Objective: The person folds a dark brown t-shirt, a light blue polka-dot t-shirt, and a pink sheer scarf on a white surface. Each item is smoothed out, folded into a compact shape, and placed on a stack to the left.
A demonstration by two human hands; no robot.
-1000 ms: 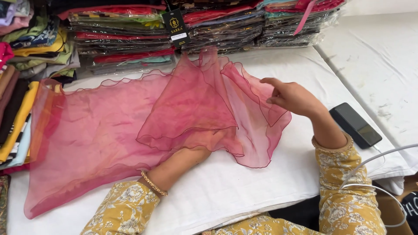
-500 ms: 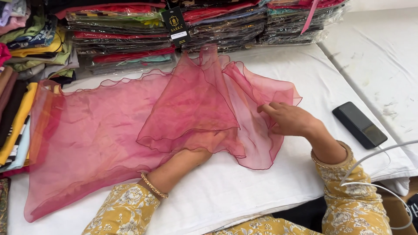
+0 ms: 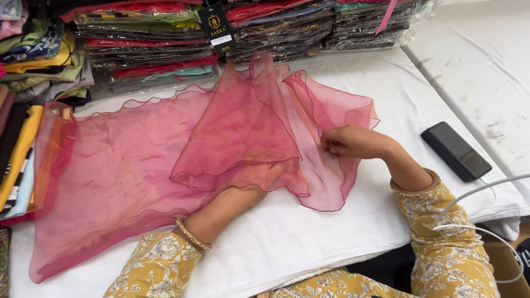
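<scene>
A sheer pink-red organza cloth [image 3: 127,165] with a ruffled edge lies spread over the white-covered table [image 3: 309,232], its right part folded back over itself. My left hand [image 3: 273,174] is tucked under the folded layer and shows only dimly through the fabric; the forearm with a gold bangle comes out below it. My right hand [image 3: 350,142] rests on the cloth's right side, its fingertips pinching the thin fabric.
Stacks of plastic-wrapped folded garments [image 3: 265,27] line the far edge, with a black tag hanging in front. More folded clothes [image 3: 22,72] pile up at the left. A black phone [image 3: 455,150] lies at the right, near a white cable [image 3: 475,221].
My right hand has drawn leftward and nearer to me along the cloth's right edge, pulling that edge inward. My left arm stays under the fold.
</scene>
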